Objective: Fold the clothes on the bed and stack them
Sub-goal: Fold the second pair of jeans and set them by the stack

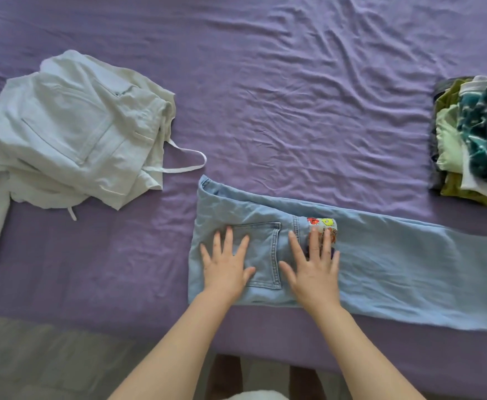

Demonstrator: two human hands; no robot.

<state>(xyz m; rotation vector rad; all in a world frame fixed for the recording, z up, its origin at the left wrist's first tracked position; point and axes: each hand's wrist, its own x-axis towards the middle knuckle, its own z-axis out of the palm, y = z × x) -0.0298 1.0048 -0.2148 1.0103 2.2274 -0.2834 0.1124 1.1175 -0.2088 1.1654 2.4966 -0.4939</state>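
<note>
Light-blue jeans (380, 272) folded lengthwise, back pocket up; left hand (226, 265), right hand (313, 269) pressing flat, fingers straight, gripping nothing.

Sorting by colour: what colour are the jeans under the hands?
Light blue denim jeans, clearest in the head view.

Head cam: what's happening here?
A person is folding laundry on a purple bed. Both hands lie flat on light blue jeans, already doubled lengthwise: left hand on the back pocket, right hand beside it. A pale crumpled pile waits at left; a folded stack sits at right.
</note>
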